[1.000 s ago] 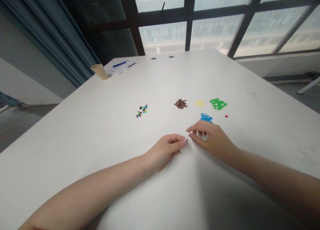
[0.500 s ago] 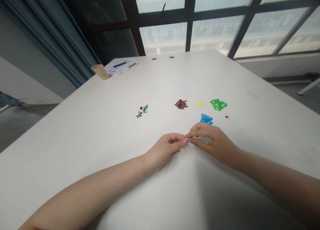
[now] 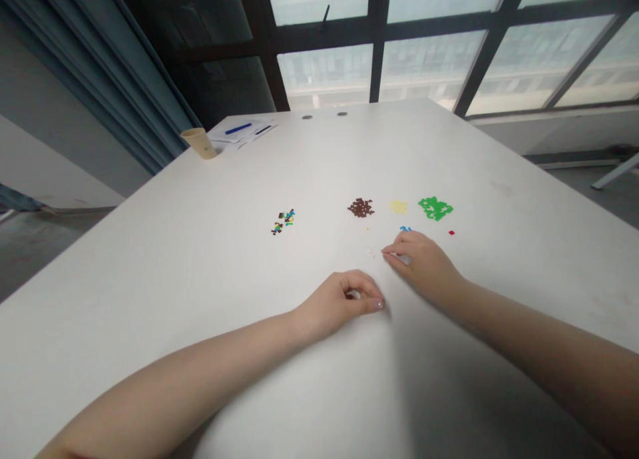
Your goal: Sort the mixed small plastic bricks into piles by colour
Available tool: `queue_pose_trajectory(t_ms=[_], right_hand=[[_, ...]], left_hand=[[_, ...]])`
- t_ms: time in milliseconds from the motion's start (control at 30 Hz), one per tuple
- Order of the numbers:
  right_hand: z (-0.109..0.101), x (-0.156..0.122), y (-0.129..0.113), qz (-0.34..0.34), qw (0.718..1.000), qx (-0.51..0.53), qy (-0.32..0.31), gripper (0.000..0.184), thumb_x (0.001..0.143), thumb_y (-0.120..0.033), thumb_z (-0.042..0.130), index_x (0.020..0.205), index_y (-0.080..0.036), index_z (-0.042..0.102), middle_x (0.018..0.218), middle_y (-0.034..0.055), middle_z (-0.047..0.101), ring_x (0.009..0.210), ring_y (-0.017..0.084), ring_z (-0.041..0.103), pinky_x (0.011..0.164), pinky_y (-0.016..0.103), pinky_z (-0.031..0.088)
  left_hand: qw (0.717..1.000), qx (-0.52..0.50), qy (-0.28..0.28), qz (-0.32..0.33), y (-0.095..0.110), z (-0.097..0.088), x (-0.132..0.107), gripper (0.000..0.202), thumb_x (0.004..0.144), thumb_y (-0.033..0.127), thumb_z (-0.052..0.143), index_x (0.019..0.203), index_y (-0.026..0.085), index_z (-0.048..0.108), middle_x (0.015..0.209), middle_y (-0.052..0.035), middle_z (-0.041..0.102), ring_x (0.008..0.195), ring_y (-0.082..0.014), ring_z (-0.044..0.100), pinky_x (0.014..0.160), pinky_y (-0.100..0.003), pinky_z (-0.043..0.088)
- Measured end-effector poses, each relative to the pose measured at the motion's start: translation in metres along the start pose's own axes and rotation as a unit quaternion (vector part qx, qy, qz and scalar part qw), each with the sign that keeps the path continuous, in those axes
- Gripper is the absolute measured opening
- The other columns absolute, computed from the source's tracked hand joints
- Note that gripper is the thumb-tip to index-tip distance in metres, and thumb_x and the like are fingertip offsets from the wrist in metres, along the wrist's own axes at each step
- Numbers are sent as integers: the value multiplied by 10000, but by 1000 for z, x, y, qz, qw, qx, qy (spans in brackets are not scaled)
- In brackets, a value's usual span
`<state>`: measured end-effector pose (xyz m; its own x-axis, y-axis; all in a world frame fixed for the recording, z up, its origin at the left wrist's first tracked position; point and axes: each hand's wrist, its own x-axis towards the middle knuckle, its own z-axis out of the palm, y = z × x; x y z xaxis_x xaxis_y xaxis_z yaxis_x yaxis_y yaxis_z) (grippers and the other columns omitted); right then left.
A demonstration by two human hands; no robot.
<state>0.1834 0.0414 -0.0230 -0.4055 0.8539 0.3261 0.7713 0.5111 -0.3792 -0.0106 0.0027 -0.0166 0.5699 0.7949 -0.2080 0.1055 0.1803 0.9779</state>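
Note:
My left hand (image 3: 347, 301) rests on the white table (image 3: 164, 279) with its fingers curled in, and nothing shows in it. My right hand (image 3: 419, 261) lies farther forward, thumb and fingertips close together, and no held piece shows. It covers most of a pile of blue tiny bricks (image 3: 405, 229). A few white specks (image 3: 370, 252) lie just left of its fingertips. Nearby are a brown pile (image 3: 361, 208), a pale yellow pile (image 3: 398, 207), a green pile (image 3: 435, 208) and one red bit (image 3: 451, 233).
A small mixed-colour cluster of bits (image 3: 283, 221) lies left of the piles. A paper cup (image 3: 198, 143) and papers with a blue pen (image 3: 243, 130) stand at the far table edge. Large windows lie beyond; a blue curtain (image 3: 124, 66) hangs left.
My hands, touching at the fingertips half a second ago, have parted. My left hand moved back toward me, and my right hand moved forward over the blue pile, hiding more of it.

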Motion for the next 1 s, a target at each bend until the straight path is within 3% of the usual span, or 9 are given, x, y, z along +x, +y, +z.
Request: queue_pose_trajectory(t_ms=[200, 500, 600, 633, 700, 767, 800, 900, 1000], right_hand=[[17, 6, 5, 6, 998, -54, -41, 202, 832, -225, 490, 791, -190, 685, 730, 39, 565, 773, 169, 503, 702, 273, 369], [18, 7, 3, 14, 997, -51, -65, 216, 842, -181, 469, 820, -193, 684, 710, 34, 551, 757, 153, 498, 680, 250, 357], [13, 6, 1, 18, 996, -53, -68, 240, 847, -149, 441, 817, -180, 678, 713, 36, 554, 753, 154, 499, 680, 254, 362], [10, 5, 0, 16, 997, -52, -62, 245, 850, -148, 431, 827, -175, 673, 720, 39, 556, 754, 155, 500, 683, 257, 366], [5, 1, -3, 3, 998, -49, -39, 248, 855, -152, 413, 852, -164, 661, 742, 48, 563, 768, 161, 500, 703, 270, 370], [0, -4, -11, -23, 999, -42, -21, 240, 852, -157, 406, 848, -156, 646, 763, 58, 566, 787, 168, 497, 719, 281, 366], [-2, -7, -16, -41, 998, -39, -24, 231, 847, -158, 408, 824, -156, 638, 761, 59, 563, 783, 167, 493, 714, 282, 361], [-2, -17, -32, -90, 993, -38, -73, 205, 825, -157, 422, 712, -172, 593, 710, 36, 540, 711, 146, 473, 648, 273, 332], [2, -24, -42, -109, 985, -48, -124, 203, 825, -178, 425, 664, -181, 550, 679, 14, 523, 657, 127, 455, 599, 272, 296]], left_hand=[[993, 96, -41, 48, 4, 5, -2, 112, 697, 283, 645, 709, 173, 655, 838, -25, 567, 744, -112, 519, 643, -225, 376], [973, 185, -101, 98, 12, 9, -9, 96, 726, 260, 628, 758, 174, 655, 859, -30, 589, 761, -104, 524, 612, -201, 374], [961, 238, -74, 120, 19, 2, -7, 115, 772, 264, 568, 773, 172, 637, 824, -26, 602, 751, -107, 529, 630, -206, 385], [956, 260, -34, 129, 22, -4, -4, 134, 792, 267, 535, 786, 173, 631, 815, -25, 606, 752, -111, 532, 635, -209, 388], [936, 306, 102, 144, 26, -27, 3, 179, 824, 272, 466, 840, 178, 618, 826, -26, 614, 761, -122, 539, 637, -218, 392], [885, 343, 276, 152, 25, -62, 13, 223, 833, 264, 417, 937, 180, 594, 872, -35, 616, 770, -138, 545, 639, -234, 402], [853, 371, 335, 150, 23, -83, 17, 239, 828, 243, 402, 961, 176, 589, 903, -40, 614, 784, -145, 546, 677, -248, 410], [777, 464, 414, 94, 10, -147, 26, 275, 792, 204, 405, 979, 171, 603, 965, -56, 605, 820, -164, 544, 777, -291, 409], [767, 482, 420, 43, -4, -189, 29, 306, 777, 169, 382, 952, 157, 633, 936, -89, 606, 863, -200, 539, 803, -330, 392]])
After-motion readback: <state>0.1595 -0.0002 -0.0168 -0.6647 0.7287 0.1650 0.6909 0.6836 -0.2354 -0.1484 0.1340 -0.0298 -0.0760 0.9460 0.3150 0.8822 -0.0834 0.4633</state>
